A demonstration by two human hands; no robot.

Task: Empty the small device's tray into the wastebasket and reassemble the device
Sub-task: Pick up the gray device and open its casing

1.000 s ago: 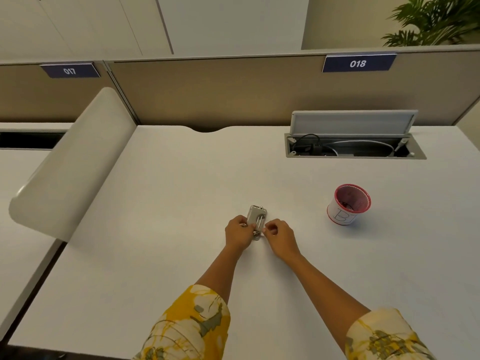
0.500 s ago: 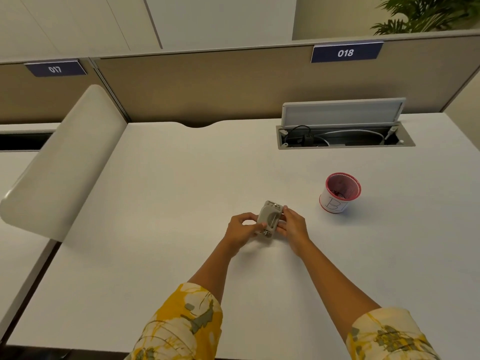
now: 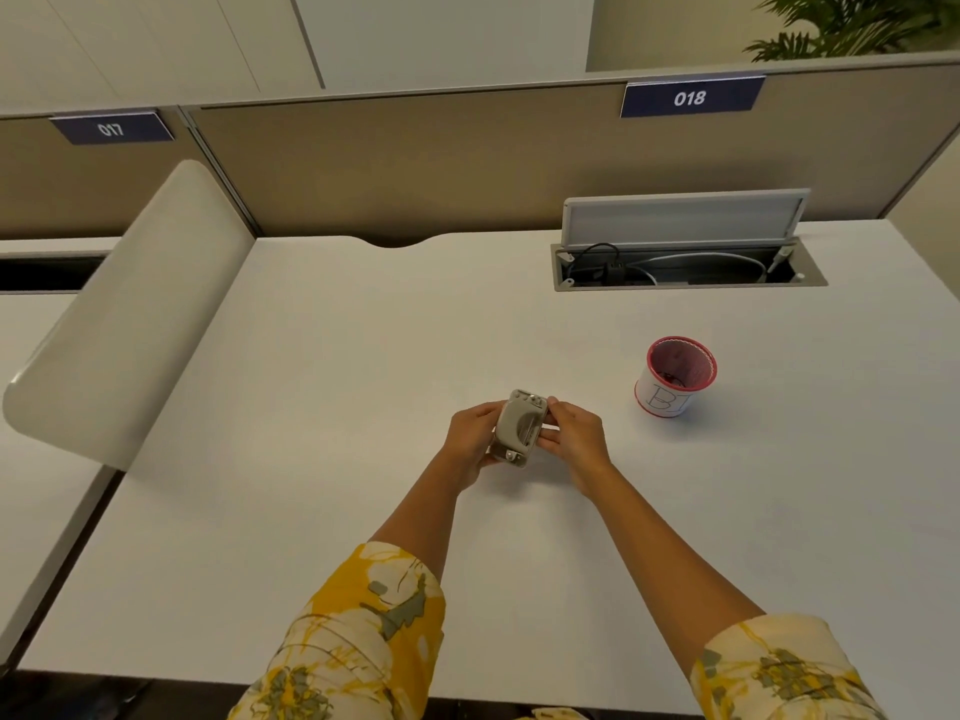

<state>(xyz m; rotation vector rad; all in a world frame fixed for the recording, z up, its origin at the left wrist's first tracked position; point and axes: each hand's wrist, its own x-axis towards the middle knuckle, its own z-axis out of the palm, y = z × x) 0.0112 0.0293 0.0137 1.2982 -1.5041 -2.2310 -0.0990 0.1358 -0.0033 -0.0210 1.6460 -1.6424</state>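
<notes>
**Both hands hold the small device above a white surface**

The white surface [image 3: 322, 407] fills most of the view, matte and bare but for a few things. At its far edge a shallow notch is cut into the middle, and to the right of that a cable well [image 3: 685, 270] is sunk into the top, its grey lid [image 3: 680, 218] propped upright behind it; black and white cables lie coiled inside. A tan partition [image 3: 395, 163] runs along the back, carrying two dark blue number plates: 017 [image 3: 111, 128] at the left and 018 [image 3: 691, 98] at the right. A rounded pale divider panel [image 3: 124, 319] slants between this place and the neighbouring desk on the left. Beyond the partition are cream wall panels, and green plant fronds [image 3: 852, 23] show at the top right.

The small device [image 3: 518, 427], grey-beige and tilted, is held near the middle of the surface. The left hand [image 3: 470, 439] has its grip closed on the device's left side; the right hand [image 3: 574, 436] has its grip pinched on the right side, fingertips at the upper and middle edge. Whether the device touches the surface cannot be told. Both forearms come out of yellow floral sleeves [image 3: 358, 641].

The wastebasket [image 3: 675, 379], a small white cup with a red rim and lettering on its side, stands upright to the right of the hands, apart from them, with dark bits inside.
</notes>
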